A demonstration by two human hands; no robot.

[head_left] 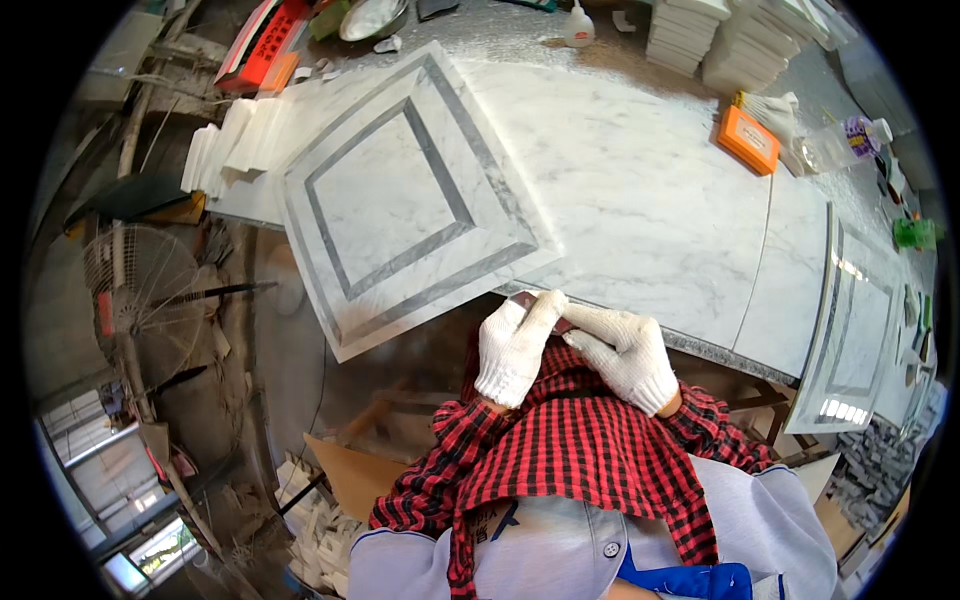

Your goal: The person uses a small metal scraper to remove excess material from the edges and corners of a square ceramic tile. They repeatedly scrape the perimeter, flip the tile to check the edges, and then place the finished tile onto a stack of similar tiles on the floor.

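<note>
My left hand [512, 345] and my right hand [628, 352], both in white knitted gloves, meet in front of my body at the table's near edge. Their fingers are closed together on a small reddish-brown piece [524, 299], mostly hidden by the gloves; it could be folded sandpaper, but I cannot tell. Just beyond the left hand lies a white marble-patterned panel [385, 210] with grey inlaid frames. It is turned at an angle, and one corner juts past the table edge. Red-and-black checked sleeves cover my forearms.
The marble-look worktop [640, 190] carries an orange box [748, 140], a clear plastic bottle [835, 146], a small white squeeze bottle [579, 25] and stacked white tiles [683, 35]. Another framed panel [850, 320] lies at the right. A caged fan [140, 300] stands at the left.
</note>
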